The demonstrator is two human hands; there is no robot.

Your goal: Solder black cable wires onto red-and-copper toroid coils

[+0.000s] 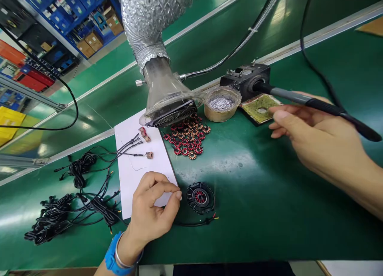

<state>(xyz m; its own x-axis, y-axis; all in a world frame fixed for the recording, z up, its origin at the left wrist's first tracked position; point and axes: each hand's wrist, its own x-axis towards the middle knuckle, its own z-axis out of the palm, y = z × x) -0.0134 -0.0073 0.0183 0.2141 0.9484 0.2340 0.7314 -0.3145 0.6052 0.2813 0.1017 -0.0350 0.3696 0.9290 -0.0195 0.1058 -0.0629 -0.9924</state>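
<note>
Your right hand [317, 136] sits under the black-and-grey soldering iron [311, 103], whose front end is seated in a black iron stand [245, 80] (whether the fingers [287, 114] grip the handle, you can't tell from this view). Your left hand [152, 204] curls, fingertips [178, 195] together, at the edge of a white sheet [134, 156] on the counter [239, 236], just beside a black stator [200, 197] with a red coil.

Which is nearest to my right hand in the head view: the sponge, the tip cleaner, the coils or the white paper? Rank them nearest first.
Starting from the right hand:
1. Sponge, just left of the hand, in front of the iron stand.
2. Tip cleaner, further left, beside the stand.
3. Coils, left again, piled on the mat.
4. White paper, farthest left.
</note>
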